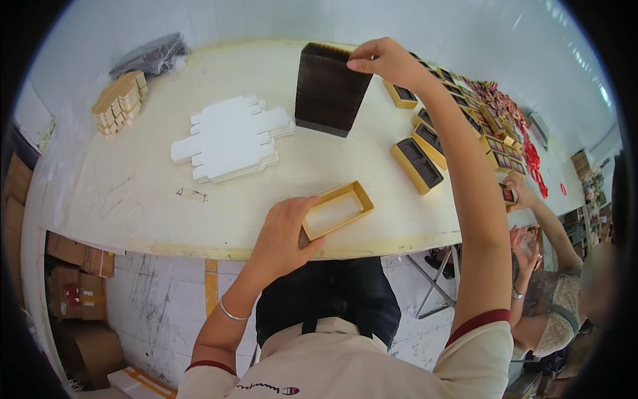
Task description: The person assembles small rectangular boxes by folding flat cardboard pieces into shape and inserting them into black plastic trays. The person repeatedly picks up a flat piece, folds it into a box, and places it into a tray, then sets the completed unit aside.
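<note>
the left hand (286, 229) pinched an open, rectangular gold cardboard box (344, 223) on the near side of a tall black block-like stack (332, 90). the right hand (385, 61) pinched the stack's upper right corner; a light touch seemed wise, lest it topple. flat white card blanks (229, 139) lay left of it; gold boxes with black inserts (419, 166) crowded its right.

Cream-topped table (146, 223): L, tan cardboard stack (119, 105); ctr, white die-cut card blanks (229, 139), tall blk rect. stack (331, 93); R, gold oblong boxes (407, 173) w/ blk inserts (420, 165).
</note>
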### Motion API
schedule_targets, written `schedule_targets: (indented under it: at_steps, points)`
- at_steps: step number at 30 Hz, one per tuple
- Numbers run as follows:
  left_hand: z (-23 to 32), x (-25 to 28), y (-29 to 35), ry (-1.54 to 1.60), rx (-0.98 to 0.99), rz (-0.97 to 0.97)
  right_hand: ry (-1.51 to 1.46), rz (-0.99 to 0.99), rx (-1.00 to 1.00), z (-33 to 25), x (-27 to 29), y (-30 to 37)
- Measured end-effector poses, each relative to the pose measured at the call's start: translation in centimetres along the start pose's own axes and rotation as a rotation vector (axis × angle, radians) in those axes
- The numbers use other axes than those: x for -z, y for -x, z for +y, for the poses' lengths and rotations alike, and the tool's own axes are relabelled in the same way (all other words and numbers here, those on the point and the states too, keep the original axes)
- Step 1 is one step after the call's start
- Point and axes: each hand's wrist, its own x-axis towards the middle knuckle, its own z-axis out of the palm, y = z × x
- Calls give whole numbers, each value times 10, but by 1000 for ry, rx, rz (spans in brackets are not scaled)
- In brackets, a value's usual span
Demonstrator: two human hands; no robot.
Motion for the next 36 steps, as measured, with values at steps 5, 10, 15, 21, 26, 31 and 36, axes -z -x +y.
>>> schedule_targets:
  at_steps: [5, 10, 15, 21, 26, 31, 36]
  points:
    - [0, 2, 3, 17, 20, -16, -41, -172, -171, 2, 12, -16]
    - [-4, 2, 3, 21, -18, -23, -33, -210, -182, 7, 6, -23]
    - [-1, 3, -1, 5, -37, -29, 884, 522, 460, 6, -19, -10]
    - [-1, 1, -2, 60, -26, 30, 633, 874, 336, -5, 7, -2]
    - [2, 4, 1, -65, 86, -19, -386, 378, -115, -41, 3, 97]
    - [4, -2, -1, 27, -9, 17, -535, -229, -445, -10, -34, 181]
    - [13, -3, -9, -8, -18, -57, -329, -440, -592, 2, -61, 194]
